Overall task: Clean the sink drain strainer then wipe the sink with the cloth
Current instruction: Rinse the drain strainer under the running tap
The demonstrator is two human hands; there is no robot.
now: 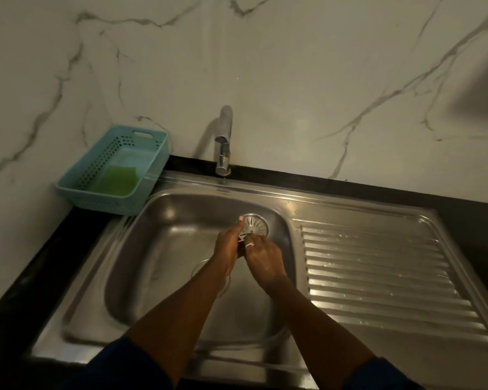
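While the strainer (256, 225) is held over the sink (158, 249), just in front of the tap (224, 142), the left hand (228, 243) and right hand (262, 257) both pinch its near edge; cleaning looks underway. Next, probably: reseat it, then fetch the cloth (116, 180) left of the tap.

A turquoise basket (104, 202) sits on the black counter (54, 249), left of the chrome tap (223, 142), before a marble wall (293, 80).

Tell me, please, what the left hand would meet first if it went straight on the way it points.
Probably the sink's back wall, below the tap. The left hand, gripping the strainer, points away from the person toward that wall; nothing shows between, but depth is unclear.
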